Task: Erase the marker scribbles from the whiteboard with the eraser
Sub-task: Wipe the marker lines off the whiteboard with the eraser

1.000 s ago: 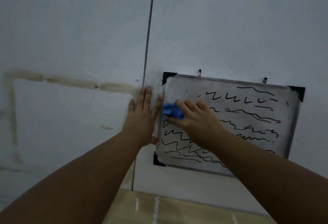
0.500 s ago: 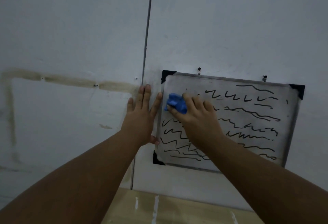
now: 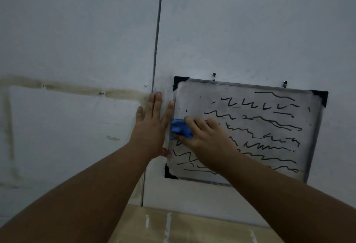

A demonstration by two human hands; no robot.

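Note:
A small whiteboard (image 3: 306, 133) with a metal frame and black corner caps hangs on the grey wall, right of centre. Black marker scribbles (image 3: 269, 123) run in wavy rows over most of it; its upper left corner is wiped and smudged. My right hand (image 3: 206, 138) presses a blue eraser (image 3: 181, 129) against the board's left edge, about mid-height. My left hand (image 3: 152, 127) lies flat on the wall just left of the frame, fingers up and spread, thumb touching the frame's edge. My right forearm hides part of the lower scribbles.
A vertical seam (image 3: 157, 36) in the wall panels runs down just left of the board. A brownish glue stain (image 3: 77, 89) with screws crosses the wall on the left. Two hooks (image 3: 214, 74) hold the board's top. A wooden surface (image 3: 183, 227) lies below.
My right hand moved the blue eraser up to the board's top left area, then back down to the left edge at mid-height. Scribbles near the upper left are gone. My left hand stayed put.

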